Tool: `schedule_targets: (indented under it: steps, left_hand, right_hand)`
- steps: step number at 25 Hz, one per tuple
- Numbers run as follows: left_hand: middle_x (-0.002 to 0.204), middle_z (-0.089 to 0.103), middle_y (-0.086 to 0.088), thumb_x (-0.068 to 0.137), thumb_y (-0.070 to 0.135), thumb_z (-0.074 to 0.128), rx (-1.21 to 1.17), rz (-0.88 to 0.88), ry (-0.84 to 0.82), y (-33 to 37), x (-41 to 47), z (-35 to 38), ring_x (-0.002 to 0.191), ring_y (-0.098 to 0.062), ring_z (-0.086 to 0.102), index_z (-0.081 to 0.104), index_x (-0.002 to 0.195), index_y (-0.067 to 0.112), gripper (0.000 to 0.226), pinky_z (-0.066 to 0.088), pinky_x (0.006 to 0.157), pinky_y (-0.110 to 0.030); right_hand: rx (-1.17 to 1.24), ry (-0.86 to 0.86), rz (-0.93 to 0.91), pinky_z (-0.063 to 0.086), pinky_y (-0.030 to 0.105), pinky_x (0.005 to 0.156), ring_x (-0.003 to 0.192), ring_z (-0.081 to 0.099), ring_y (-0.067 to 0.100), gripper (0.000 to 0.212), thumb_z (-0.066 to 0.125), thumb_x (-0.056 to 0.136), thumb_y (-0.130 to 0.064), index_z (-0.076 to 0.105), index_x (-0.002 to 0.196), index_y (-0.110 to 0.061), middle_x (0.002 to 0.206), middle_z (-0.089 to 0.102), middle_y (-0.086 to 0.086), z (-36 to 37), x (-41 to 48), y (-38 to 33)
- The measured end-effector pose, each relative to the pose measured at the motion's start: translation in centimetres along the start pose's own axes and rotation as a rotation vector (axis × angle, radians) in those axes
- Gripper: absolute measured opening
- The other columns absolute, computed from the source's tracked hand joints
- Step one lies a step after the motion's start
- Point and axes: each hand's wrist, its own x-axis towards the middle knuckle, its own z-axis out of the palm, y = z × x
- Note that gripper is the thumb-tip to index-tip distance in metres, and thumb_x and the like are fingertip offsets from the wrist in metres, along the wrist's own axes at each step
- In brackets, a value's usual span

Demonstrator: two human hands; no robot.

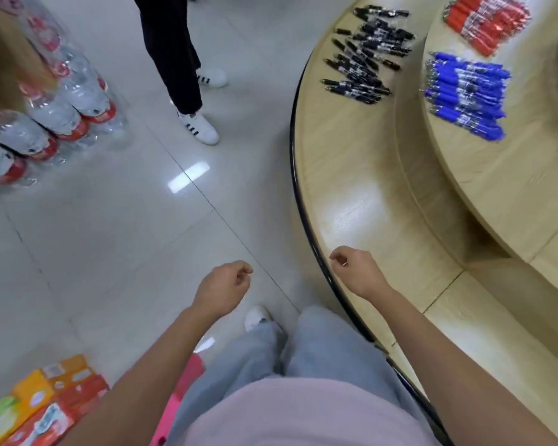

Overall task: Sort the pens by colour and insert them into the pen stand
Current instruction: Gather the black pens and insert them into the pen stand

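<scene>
Three groups of pens lie on a round wooden table [351,175]. The black pens [366,56] are scattered on the lower outer ring. The blue pens [467,94] and the red pens [488,22] lie in tidy rows on the raised inner tier. No pen stand is in view. My left hand [223,289] hangs over the floor with fingers loosely curled and nothing in it. My right hand [356,268] hovers above the table's near edge, also loosely curled and holding nothing. Both hands are far from the pens.
Another person's legs [174,53] in dark trousers and white shoes stand on the tiled floor beyond me. Packs of water bottles [55,104] lie at the left. Orange and green boxes [42,400] sit at the lower left. The table has a dark rim.
</scene>
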Motion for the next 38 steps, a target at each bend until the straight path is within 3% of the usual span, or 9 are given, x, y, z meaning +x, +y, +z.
schedule_targets:
  steps: [8, 15, 18, 22, 30, 34, 38]
  left_hand:
    - [0.098, 0.066, 0.002, 0.093, 0.021, 0.049, 0.0, 0.173, 0.0, 6.0, 16.3, -9.5, 0.087, -0.013, 0.059, 0.063, 0.11, 0.019, 0.023, 0.05, 0.082, -0.03]
    - [0.096, 0.065, 0.004, 0.094, 0.022, 0.046, 0.139, 0.146, -0.148, 7.6, 26.8, -16.1, 0.085, -0.012, 0.059, 0.062, 0.113, 0.021, 0.025, 0.043, 0.074, -0.022]
    - [0.092, 0.064, 0.007, 0.093, 0.022, 0.048, 0.146, 0.09, -0.181, 6.3, 31.2, -19.2, 0.082, -0.011, 0.059, 0.062, 0.111, 0.023, 0.023, 0.043, 0.074, -0.024]
    - [0.096, 0.067, 0.005, 0.092, 0.02, 0.05, 0.196, 0.109, -0.275, 5.4, 38.4, -24.0, 0.084, -0.013, 0.058, 0.063, 0.109, 0.023, 0.022, 0.047, 0.078, -0.027]
    - [0.097, 0.067, 0.007, 0.092, 0.023, 0.051, 0.398, 0.407, -0.314, 13.4, 57.7, -35.9, 0.088, -0.016, 0.062, 0.063, 0.107, 0.024, 0.02, 0.048, 0.074, -0.028]
    - [0.099, 0.068, 0.0, 0.09, 0.02, 0.055, 0.423, 0.622, -0.387, 21.7, 64.3, -35.0, 0.091, -0.02, 0.063, 0.065, 0.107, 0.02, 0.02, 0.049, 0.084, -0.031]
    - [0.094, 0.064, 0.002, 0.091, 0.017, 0.055, 0.486, 0.771, -0.514, 29.8, 68.0, -31.1, 0.086, -0.016, 0.06, 0.065, 0.107, 0.016, 0.02, 0.045, 0.081, -0.024]
  right_hand:
    - [0.081, 0.011, 0.262, 0.046, 0.029, 0.077, 0.088, 0.061, 0.023, 0.021, 0.055, 0.091, -0.019, 0.066, 0.105, -0.008, 0.097, 0.067, 0.009, -1.0, 7.0, 0.3]
    - [0.119, 0.032, 0.19, 0.048, 0.029, 0.078, 0.094, 0.063, 0.024, 0.022, 0.054, 0.09, -0.016, 0.065, 0.108, -0.008, 0.103, 0.068, 0.01, -9.0, 23.0, -8.5]
    - [0.14, 0.117, 0.142, 0.048, 0.028, 0.077, 0.089, 0.06, 0.022, 0.024, 0.051, 0.091, -0.017, 0.064, 0.109, -0.01, 0.103, 0.065, 0.006, -13.4, 30.6, -13.5]
    - [0.229, 0.213, 0.228, 0.043, 0.025, 0.073, 0.085, 0.055, 0.018, 0.023, 0.05, 0.091, -0.016, 0.065, 0.108, -0.011, 0.098, 0.062, 0.003, -15.4, 37.4, -17.4]
    - [0.465, 0.323, 0.605, 0.037, 0.022, 0.067, 0.079, 0.055, 0.019, 0.017, 0.052, 0.09, -0.012, 0.068, 0.095, -0.009, 0.094, 0.068, 0.01, -11.9, 42.1, -21.1]
    - [0.577, 0.416, 0.784, 0.038, 0.024, 0.068, 0.081, 0.055, 0.019, 0.016, 0.052, 0.089, -0.013, 0.067, 0.093, -0.007, 0.096, 0.067, 0.008, -12.1, 42.5, -21.0]
    - [0.661, 0.458, 0.934, 0.041, 0.025, 0.074, 0.092, 0.059, 0.023, 0.02, 0.051, 0.091, -0.013, 0.065, 0.102, -0.007, 0.099, 0.065, 0.007, -12.8, 44.0, -19.6]
